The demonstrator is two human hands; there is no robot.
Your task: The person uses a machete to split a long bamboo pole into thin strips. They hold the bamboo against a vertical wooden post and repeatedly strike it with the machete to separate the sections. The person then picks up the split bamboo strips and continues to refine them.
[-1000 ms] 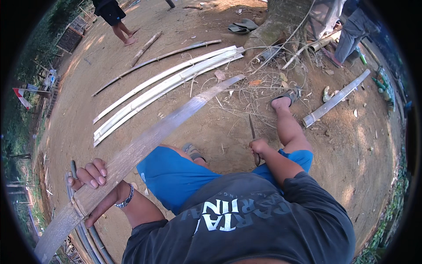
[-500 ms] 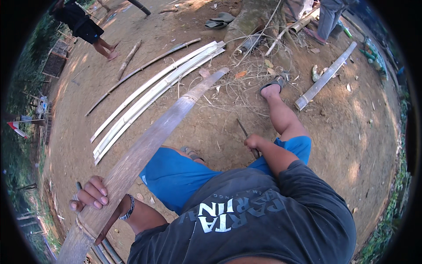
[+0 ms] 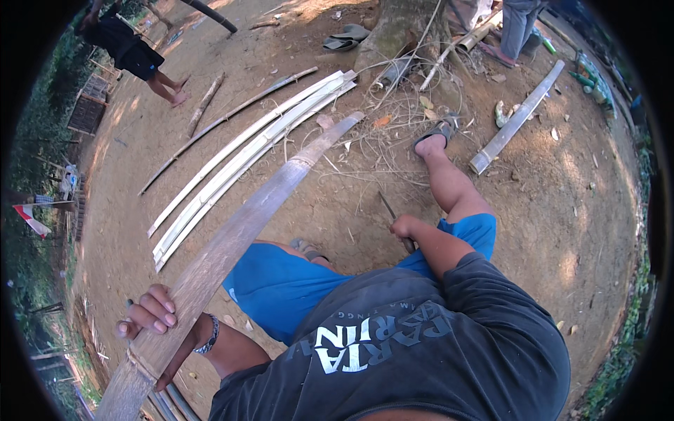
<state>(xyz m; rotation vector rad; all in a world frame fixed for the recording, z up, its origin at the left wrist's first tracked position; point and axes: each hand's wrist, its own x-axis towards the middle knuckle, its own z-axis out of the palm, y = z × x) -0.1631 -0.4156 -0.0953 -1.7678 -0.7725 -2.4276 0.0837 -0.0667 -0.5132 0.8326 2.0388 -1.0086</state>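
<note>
Brown dirt ground [image 3: 547, 266] is all around, with dry leaves and thin twisty bits lying near a big tree trunk [image 3: 404, 35]. Pale split strips [image 3: 246, 158] lie in a bunch on the dirt, and one gray strip [image 3: 519, 116] lies on the right side. Slanting up across the left side is a long flat bamboo piece [image 3: 232, 231]. Near its low end, the left hand [image 3: 154, 310] grips it tight, fingers curled over the edge. Down between the knees, the right hand [image 3: 405, 226] is closed around a knife [image 3: 387, 205], with its thin dark blade pointing away from the body, apart from the bamboo. Most of the knife's handle hides inside that fist. The left palm is hidden under the bamboo, whose bottom end is cut off by the dark round rim.
</note>
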